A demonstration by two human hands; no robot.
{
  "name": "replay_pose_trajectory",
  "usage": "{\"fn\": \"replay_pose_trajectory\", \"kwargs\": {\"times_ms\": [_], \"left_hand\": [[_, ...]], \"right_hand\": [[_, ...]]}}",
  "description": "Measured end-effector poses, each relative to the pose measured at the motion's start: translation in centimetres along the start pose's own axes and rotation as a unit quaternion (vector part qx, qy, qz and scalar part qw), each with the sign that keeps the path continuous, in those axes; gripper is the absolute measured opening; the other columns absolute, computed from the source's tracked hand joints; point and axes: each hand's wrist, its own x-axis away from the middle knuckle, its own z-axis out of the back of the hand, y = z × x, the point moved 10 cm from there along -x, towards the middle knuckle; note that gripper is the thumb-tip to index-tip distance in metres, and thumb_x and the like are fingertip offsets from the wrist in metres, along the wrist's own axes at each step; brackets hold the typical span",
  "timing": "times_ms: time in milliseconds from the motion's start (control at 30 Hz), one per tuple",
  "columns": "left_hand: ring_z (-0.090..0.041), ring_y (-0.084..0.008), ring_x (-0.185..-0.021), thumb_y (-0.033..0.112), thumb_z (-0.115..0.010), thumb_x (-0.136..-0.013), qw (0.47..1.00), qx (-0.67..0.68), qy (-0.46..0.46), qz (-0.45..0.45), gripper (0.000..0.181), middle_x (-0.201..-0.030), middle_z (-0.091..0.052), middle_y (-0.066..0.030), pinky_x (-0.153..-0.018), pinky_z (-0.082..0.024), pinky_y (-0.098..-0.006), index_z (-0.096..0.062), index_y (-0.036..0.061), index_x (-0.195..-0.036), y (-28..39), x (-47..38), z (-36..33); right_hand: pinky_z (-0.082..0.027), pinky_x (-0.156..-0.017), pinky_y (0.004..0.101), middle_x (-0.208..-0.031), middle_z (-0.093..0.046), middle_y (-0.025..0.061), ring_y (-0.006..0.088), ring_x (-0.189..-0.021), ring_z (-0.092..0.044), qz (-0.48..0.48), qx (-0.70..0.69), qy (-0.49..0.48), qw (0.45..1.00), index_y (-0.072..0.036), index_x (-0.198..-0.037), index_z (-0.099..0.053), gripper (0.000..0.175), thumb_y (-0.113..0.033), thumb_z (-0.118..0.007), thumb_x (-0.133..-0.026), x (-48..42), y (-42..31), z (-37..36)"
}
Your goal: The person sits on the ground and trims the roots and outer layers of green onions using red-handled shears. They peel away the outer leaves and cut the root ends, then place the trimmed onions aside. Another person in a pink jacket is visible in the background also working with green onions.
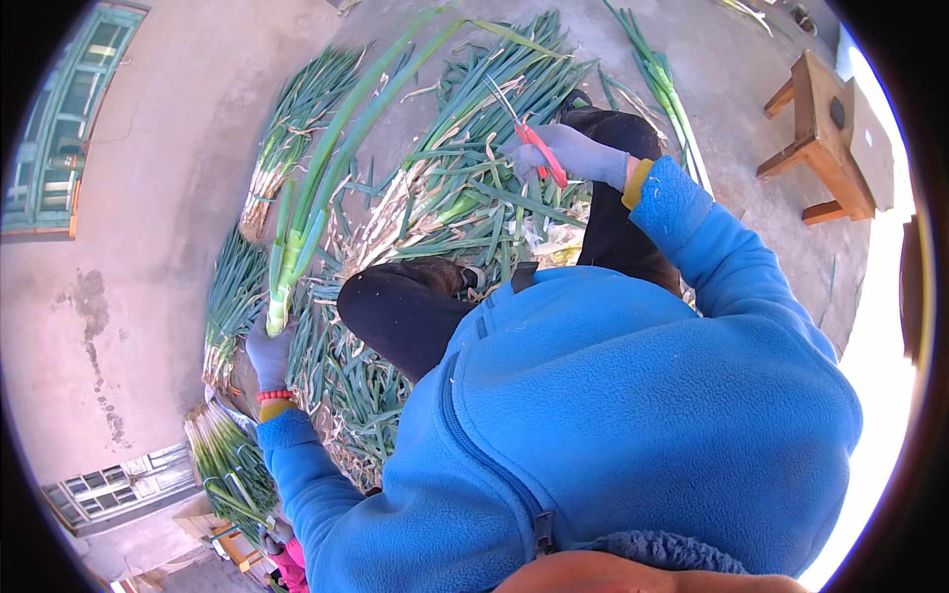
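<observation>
My left hand (268, 351), in a grey glove with a red bead bracelet at the wrist, grips a large green onion (295, 244) near its pale base. The long green leaves rise away from me and bend over at their tips. In my gloved right hand (571, 154) is a pair of scissors (530, 141) with red handles, its blades pointing up and away. Below the scissors lies a heap of green onions (445, 178), with dry, pale outer leaves among them. Cut green leaves (348, 378) cover the ground beside my bent leg.
Bundled green onions (304, 126) lie along the wall (163, 185) at left, with another bundle (230, 452) lower down. A few long onions (671, 104) rest on the concrete at right, near a wooden stool (823, 141). A person in a pink sleeve (291, 565) is at lower left.
</observation>
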Motion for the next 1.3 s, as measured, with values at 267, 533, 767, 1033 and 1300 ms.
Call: {"fn": "replay_pose_trajectory", "kwargs": {"times_ms": [267, 533, 767, 1033, 1300], "left_hand": [[-0.066, -0.0135, -0.071, 0.018, -0.087, -0.075, 1.0, -0.006, -0.004, -0.026, 0.031, -0.08, -0.073, -0.0088, -0.069, -0.053, -0.0325, -0.073, 0.0011, -0.097, -0.1, 1.5, 0.1], [-0.066, -0.0124, -0.07, 0.016, -0.088, -0.073, 0.999, 0.004, -0.028, -0.022, 0.031, -0.08, -0.073, -0.0085, -0.067, -0.053, -0.0315, -0.073, 0.0013, -0.097, -0.6, 2.4, -0.5], [-0.065, -0.0132, -0.07, 0.019, -0.089, -0.073, 0.997, 0.026, -0.043, -0.058, 0.032, -0.078, -0.072, -0.0095, -0.067, -0.053, -0.0327, -0.072, 0.0016, -0.093, -0.1, 3.0, -1.0], [-0.069, -0.0275, -0.067, 0.024, -0.088, -0.07, 0.991, -0.053, -0.026, -0.123, 0.032, -0.076, -0.069, -0.0152, -0.063, -0.052, -0.0362, -0.07, 0.0046, -0.088, 2.5, 3.9, 0.0], [-0.068, -0.0368, -0.069, 0.024, -0.087, -0.066, 0.974, -0.143, 0.042, -0.171, 0.028, -0.074, -0.067, -0.0138, -0.061, -0.052, -0.0429, -0.068, 0.0095, -0.081, 4.6, 5.6, 2.8]], "right_hand": [[-0.055, -0.083, 0.0299, -0.098, -0.074, 0.0103, 0.0171, -0.09, -0.071, -0.04, 0.023, -0.015, 0.999, 0.0, -0.123, -0.069, 0.068, -0.063, -0.06, -0.096, -1.6, 0.7, 2.5], [-0.056, -0.082, 0.0301, -0.099, -0.074, 0.0126, 0.019, -0.09, -0.071, -0.035, 0.048, 0.017, 0.998, 0.0, -0.126, -0.068, 0.073, -0.065, -0.059, -0.095, -1.5, -0.5, 4.8], [-0.056, -0.083, 0.0301, -0.099, -0.073, 0.0146, 0.0203, -0.091, -0.071, -0.042, 0.087, 0.038, 0.995, 0.004, -0.128, -0.065, 0.082, -0.069, -0.06, -0.093, -0.3, -1.4, 6.0], [-0.055, -0.08, 0.0299, -0.093, -0.072, 0.0091, 0.0179, -0.091, -0.071, -0.017, 0.058, 0.022, 0.998, 0.001, -0.125, -0.067, 0.079, -0.07, -0.058, -0.093, 0.9, -1.1, 6.0], [-0.052, -0.062, 0.0264, -0.084, -0.069, 0.0043, 0.0102, -0.067, -0.063, -0.095, 0.013, 0.025, 0.995, -0.002, -0.11, -0.073, 0.064, -0.063, -0.062, -0.095, 2.2, -0.2, 6.0]]}}
